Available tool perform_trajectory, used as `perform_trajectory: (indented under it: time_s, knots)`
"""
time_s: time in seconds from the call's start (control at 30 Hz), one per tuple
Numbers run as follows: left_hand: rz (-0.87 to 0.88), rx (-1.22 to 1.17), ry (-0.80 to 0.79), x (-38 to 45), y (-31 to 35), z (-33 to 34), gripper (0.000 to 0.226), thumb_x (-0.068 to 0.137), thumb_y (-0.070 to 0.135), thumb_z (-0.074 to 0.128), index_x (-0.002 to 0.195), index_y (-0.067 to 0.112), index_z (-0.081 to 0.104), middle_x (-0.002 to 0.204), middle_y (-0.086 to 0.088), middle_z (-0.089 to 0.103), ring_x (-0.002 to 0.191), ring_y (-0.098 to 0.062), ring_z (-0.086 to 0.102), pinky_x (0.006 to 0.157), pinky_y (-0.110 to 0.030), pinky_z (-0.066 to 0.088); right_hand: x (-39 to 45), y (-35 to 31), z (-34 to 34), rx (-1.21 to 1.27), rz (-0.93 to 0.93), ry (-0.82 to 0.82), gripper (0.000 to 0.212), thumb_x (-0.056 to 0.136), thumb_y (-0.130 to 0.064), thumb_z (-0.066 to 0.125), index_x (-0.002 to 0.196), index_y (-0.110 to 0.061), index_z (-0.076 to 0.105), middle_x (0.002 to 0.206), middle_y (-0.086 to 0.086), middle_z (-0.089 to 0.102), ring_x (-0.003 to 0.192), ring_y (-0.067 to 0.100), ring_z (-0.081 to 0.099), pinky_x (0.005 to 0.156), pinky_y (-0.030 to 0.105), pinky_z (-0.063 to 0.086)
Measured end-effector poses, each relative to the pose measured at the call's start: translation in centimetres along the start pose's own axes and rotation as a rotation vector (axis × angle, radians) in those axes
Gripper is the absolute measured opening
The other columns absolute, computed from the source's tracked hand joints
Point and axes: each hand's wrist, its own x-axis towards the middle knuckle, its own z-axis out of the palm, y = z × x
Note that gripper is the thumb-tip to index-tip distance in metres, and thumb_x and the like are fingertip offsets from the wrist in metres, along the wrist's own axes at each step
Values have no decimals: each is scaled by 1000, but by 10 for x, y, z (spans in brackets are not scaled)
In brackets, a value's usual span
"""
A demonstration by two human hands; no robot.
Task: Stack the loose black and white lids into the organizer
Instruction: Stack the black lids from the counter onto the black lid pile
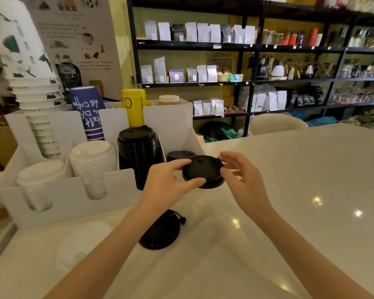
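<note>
At the left I see the organizer [69,186], its black stack [138,152] already tall. My left hand [166,182] pinches the black lid [202,171] level by its rim, above the counter [289,180]; my right hand [242,175], fingers curled on the opposite edge, steadies it for seating squarely.

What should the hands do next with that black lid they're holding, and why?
Probably carry the black lid left and up onto the black lid stack in the organizer. Both the left hand and right hand hold it over the counter, and that stack holds matching lids. Another loose black lid waits below.
</note>
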Motion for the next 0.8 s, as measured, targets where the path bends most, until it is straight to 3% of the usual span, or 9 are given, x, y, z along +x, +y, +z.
perform_trajectory:
  time_s: [0.1,0.23,0.37,0.5,0.63,0.7,0.8]
  knots:
    - [0,-21,111,7,5,-18,54,65,37,74,114,21,60,107,1,67,84,-8,55,71,-13,44,17,-16,6,55,-42,-7,31,86,-9,51,115,-18,56,111,-5,63,99,9,58,71,4,44]
    - [-14,-28,207,14,3,-36,53,63,40,74,112,22,62,96,6,65,79,-5,57,68,-10,46,37,-35,23,166,-93,21,30,84,-7,53,112,-17,57,111,-2,65,104,8,58,84,18,46]
    - [-64,-31,320,23,-5,-52,52,64,38,74,112,22,61,108,0,67,86,-10,57,68,-12,46,59,-51,51,248,-133,-9,30,85,-8,52,113,-18,57,107,-9,62,99,-9,54,81,5,43]
    - [-86,19,393,31,-18,-67,50,65,39,73,111,23,62,109,0,68,88,-7,56,68,-3,42,74,-59,76,293,-147,-81,31,85,-8,51,115,-16,55,112,-8,60,99,-10,51,81,-1,38]
    - [-118,29,434,39,-30,-75,48,66,36,74,110,20,62,108,-1,69,93,-9,58,80,-18,46,82,-62,96,321,-126,-147,33,86,-9,50,118,-16,53,121,-3,58,110,2,50,98,22,42]
    - [-124,29,455,44,-36,-76,48,66,36,73,111,20,62,108,-1,69,95,-10,58,80,-19,45,86,-61,105,347,-115,-192,34,86,-9,50,119,-18,51,125,-1,56,118,8,48,105,36,40]
    - [-143,32,473,49,-41,-73,49,69,34,72,114,19,60,113,-2,67,97,-9,55,81,-19,42,91,-57,115,367,-115,-253,39,87,-11,49,124,-22,47,131,-2,51,123,9,43,109,42,36]
